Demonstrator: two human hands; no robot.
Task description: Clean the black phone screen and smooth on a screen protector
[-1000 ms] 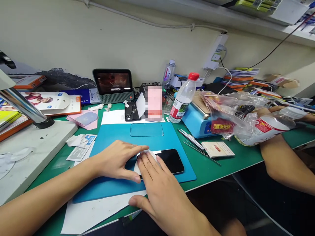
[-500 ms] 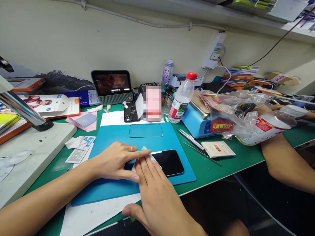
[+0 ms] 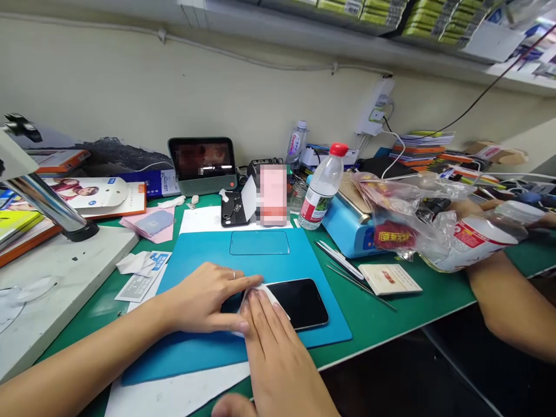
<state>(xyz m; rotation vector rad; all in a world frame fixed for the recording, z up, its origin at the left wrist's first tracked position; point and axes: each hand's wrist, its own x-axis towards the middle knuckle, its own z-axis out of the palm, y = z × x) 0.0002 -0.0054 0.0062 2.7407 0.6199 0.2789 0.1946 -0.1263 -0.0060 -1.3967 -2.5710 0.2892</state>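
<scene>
A black-screened phone (image 3: pixel 306 304) lies face up on the blue mat (image 3: pixel 182 353). My left hand (image 3: pixel 204 298) spans the phone's left end, index finger along the far edge and thumb on the near side. With its fingers together and stretched out, my right hand (image 3: pixel 278 359) presses a white wipe (image 3: pixel 272 296) against the screen. Both hands cover the phone's left part. Behind them, a clear screen protector (image 3: pixel 259 243) with a dark outline rests on the mat.
Tweezers (image 3: pixel 360 285) and a small cream box (image 3: pixel 390 278) lie right of the mat. Behind stand a red-capped bottle (image 3: pixel 324 185), a blue device (image 3: pixel 347 231) and a smart display (image 3: pixel 202 165). A white stand base (image 3: pixel 99 260) is at left. Another person's arm (image 3: pixel 512 307) reaches in at right.
The whole view has shifted, so things sit slightly lower. My right hand has slid a little toward me with the wipe, while my left hand keeps its place at the phone.
</scene>
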